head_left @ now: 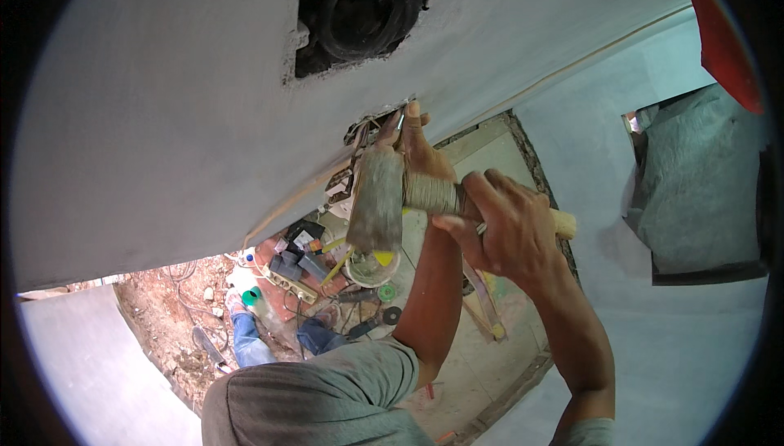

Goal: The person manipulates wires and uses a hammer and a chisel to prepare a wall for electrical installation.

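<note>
My left hand [415, 136] is closed on a metal chisel [399, 124] at the edge of a small rough opening [371, 123] in the grey wall, which has wires in it. My right hand [510, 221] grips a hammer [376, 201] by its handle, which has a wrapped section and a pale wooden end. The broad steel head covers part of my left wrist area and the chisel's lower part; I cannot tell whether they touch.
A larger cut opening [351, 21] holds a black round fitting. Below are a power strip [294, 283], a bucket [367, 274], scattered tools, cables [188, 299] and rubble. A grey-covered recess [694, 185] and red object [719, 37] are right; jeans-clad legs [249, 340] are below.
</note>
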The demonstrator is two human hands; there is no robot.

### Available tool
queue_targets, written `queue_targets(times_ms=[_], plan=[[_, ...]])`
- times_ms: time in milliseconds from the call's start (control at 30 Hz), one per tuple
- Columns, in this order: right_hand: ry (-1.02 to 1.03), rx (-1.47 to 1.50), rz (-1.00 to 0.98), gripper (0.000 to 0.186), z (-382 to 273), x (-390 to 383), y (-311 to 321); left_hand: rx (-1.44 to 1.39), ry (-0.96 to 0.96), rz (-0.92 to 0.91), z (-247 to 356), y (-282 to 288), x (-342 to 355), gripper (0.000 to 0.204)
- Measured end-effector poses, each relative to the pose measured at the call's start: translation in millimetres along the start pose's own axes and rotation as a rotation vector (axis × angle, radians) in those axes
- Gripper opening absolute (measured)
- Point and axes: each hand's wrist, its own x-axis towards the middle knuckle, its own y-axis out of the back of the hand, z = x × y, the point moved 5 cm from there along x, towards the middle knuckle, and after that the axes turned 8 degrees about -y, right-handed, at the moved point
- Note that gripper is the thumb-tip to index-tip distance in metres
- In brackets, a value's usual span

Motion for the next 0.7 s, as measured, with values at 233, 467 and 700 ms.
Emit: queue_targets(times_ms=[233,467,700], plan=[[-0.084,-0.095,0.046,0.054,16,10,-6,-0.024,0.010,0.013,-1,-2,0,0.026],[-0.007,-0.129,0.059,0.054,23,6,-12,-0.035,0.043,0.025,-3,-2,-4,0.028],[0.209,-0.109,0.072,0.053,11,-1,-1,-0.035,0.053,0.032,-3,-4,-2,0.029]])
